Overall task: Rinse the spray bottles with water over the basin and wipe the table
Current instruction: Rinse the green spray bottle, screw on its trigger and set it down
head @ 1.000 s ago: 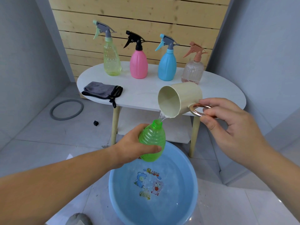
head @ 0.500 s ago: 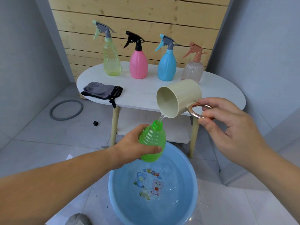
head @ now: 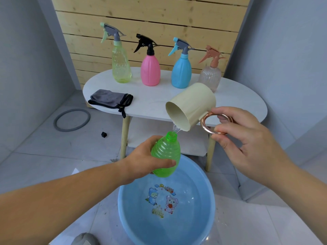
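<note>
Over basin (head: 126, 218): left hand (head: 141, 161) gripping green bottle (head: 165, 152), right hand (head: 247, 144) pinching cup (head: 192, 103) handle; behind, four spray bottles (head: 150, 71), cloth (head: 109, 99) sitting on worktop (head: 154, 101).

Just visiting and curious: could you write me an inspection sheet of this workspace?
Surface: white oval table carrying yellow bottle, pink bottle, blue bottle, clear bottle, all with spray heads, and a folded grey cloth.
Job's things: green bottle, no spray head, held over the blue basin; tilted cream cup pours water into its neck.
Clutter: grey ring and small black block on the floor.
Grippers: left hand grips the green bottle; right hand holds the cup by its handle.
Cables: nothing seen.
Surroundings: tiled floor, grey walls, wooden slat panel behind the table.
</note>
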### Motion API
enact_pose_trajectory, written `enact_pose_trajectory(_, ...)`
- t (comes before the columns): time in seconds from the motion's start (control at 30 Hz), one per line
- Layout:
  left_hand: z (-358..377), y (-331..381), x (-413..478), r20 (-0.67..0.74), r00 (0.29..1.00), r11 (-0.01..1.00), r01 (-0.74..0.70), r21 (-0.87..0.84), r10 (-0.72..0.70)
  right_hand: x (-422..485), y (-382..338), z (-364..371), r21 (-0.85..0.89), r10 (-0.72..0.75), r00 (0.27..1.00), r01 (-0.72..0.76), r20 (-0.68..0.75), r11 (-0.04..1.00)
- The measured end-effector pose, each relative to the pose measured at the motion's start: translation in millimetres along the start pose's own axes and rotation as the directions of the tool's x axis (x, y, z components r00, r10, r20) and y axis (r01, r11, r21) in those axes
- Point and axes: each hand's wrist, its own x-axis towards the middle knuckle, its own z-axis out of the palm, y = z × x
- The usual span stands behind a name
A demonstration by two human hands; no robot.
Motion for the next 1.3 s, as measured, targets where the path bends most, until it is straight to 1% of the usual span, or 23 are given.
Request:
enact_pose_trajectory(0.1, 0.3, 0.6, 0.4, -0.005, 1.0, 1.0, -0.007, 0.003, 0.007, 0.7, 0.8, 2.0, -0.084, -0.052, 0.999, 0.053, 0.008, 0.995)
enact_pose_trajectory(0.3, -1.4, 0.4, 1.1, -0.007, 1.0, 1.0, -0.004, -0.004, 0.004, 3.5, 3.0, 5.4, -0.167, -0.147, 0.988, 0.152, 0.037, 0.974)
enact_pose_trajectory(0.33, -1.3, 1.2, 1.2, -0.009, 1.0, 1.0, -0.005, -0.005, 0.005, 2.8, 2.4, 7.4, -0.147, -0.129, 0.991, 0.132, 0.03, 0.98)
enact_pose_trajectory(0.37, -1.2, 1.8, 1.1, -0.011, 1.0, 1.0, -0.006, -0.003, 0.006, 1.2, 1.3, 9.9, -0.1, -0.079, 0.997, 0.08, 0.018, 0.992)
enact_pose_trajectory(0.43, -1.8, 1.7, 1.0, -0.015, 1.0, 1.0, -0.003, -0.008, 0.003, -1.5, -5.0, 15.6, 0.075, 0.119, 0.993, -0.118, -0.004, 0.99)
enact_pose_trajectory(0.47, -2.7, 1.0, 0.9, -0.015, 1.0, 1.0, -0.002, -0.014, 0.002, -2.8, -7.9, 18.5, 0.169, 0.246, 0.969, -0.242, -0.001, 0.955)
enact_pose_trajectory(0.5, -3.4, 0.7, 0.6, -0.014, 1.0, 1.0, -0.002, -0.018, 0.002, -4.5, -8.4, 22.2, 0.244, 0.371, 0.928, -0.366, 0.026, 0.898)
enact_pose_trajectory(0.53, -4.3, 0.4, -0.1, -0.013, 1.0, 1.0, -0.002, -0.021, 0.002, -6.1, -8.0, 26.7, 0.297, 0.489, 0.869, -0.487, 0.073, 0.821)
enact_pose_trajectory(0.6, -5.4, -0.2, -0.9, -0.019, 1.0, 1.0, -0.001, -0.019, 0.0, -10.4, -2.9, 37.6, 0.382, 0.669, 0.719, -0.682, 0.192, 0.623)
enact_pose_trajectory(0.63, -5.6, -0.5, -1.1, -0.021, 1.0, 1.0, 0.003, -0.017, -0.003, -13.0, 1.0, 44.5, 0.43, 0.734, 0.629, -0.754, 0.257, 0.496)
enact_pose_trajectory(0.7, -5.6, -1.3, -0.9, -0.018, 1.0, 1.0, 0.017, -0.01, -0.018, -19.6, 6.5, 61.4, 0.482, 0.798, 0.44, -0.848, 0.411, 0.22)
enact_pose_trajectory(0.73, -5.8, -0.8, -0.8, -0.013, 1.0, 1.0, 0.024, -0.01, -0.024, -23.2, 9.4, 70.6, 0.468, 0.801, 0.358, -0.877, 0.479, 0.112)
enact_pose_trajectory(0.77, -6.5, -2.2, 0.1, -0.005, 1.0, 0.999, 0.031, -0.011, -0.031, -27.7, 13.1, 81.1, 0.433, 0.792, 0.29, -0.901, 0.537, 0.036)
enact_pose_trajectory(0.8, -6.8, -3.3, 0.8, 0.0, 0.999, 0.999, 0.035, -0.011, -0.035, -33.1, 17.7, 92.4, 0.393, 0.779, 0.239, -0.92, 0.58, -0.011)
enact_pose_trajectory(0.87, -6.5, -4.7, 2.1, -0.001, 0.999, 0.999, 0.034, -0.009, -0.034, -45.2, 29.7, 115.0, 0.315, 0.757, 0.168, -0.948, 0.632, -0.053)
enact_pose_trajectory(1.0, -5.0, -11.3, 3.7, 0.005, 0.999, 0.999, 0.036, -0.002, -0.036, -68.9, 57.4, 156.9, 0.153, 0.737, 0.047, -0.985, 0.674, -0.076)
enact_pose_trajectory(1.1, -6.1, -16.9, 4.9, 0.02, 0.999, 0.999, 0.03, -0.038, -0.029, -85.6, 75.6, 183.6, 0.079, 0.739, 0.002, -0.994, 0.673, -0.07)
enact_pose_trajectory(1.2, -7.8, -21.8, 7.9, 0.041, 0.999, 0.996, 0.035, -0.077, -0.032, -105.6, 82.8, 207.9, 0.049, 0.743, -0.041, -0.994, 0.668, -0.098)
enact_pose_trajectory(1.3, -8.2, -25.6, 13.0, 0.041, 0.998, 0.992, 0.048, -0.112, -0.044, -119.0, 83.5, 225.3, 0.01, 0.756, -0.065, -0.995, 0.651, -0.095)
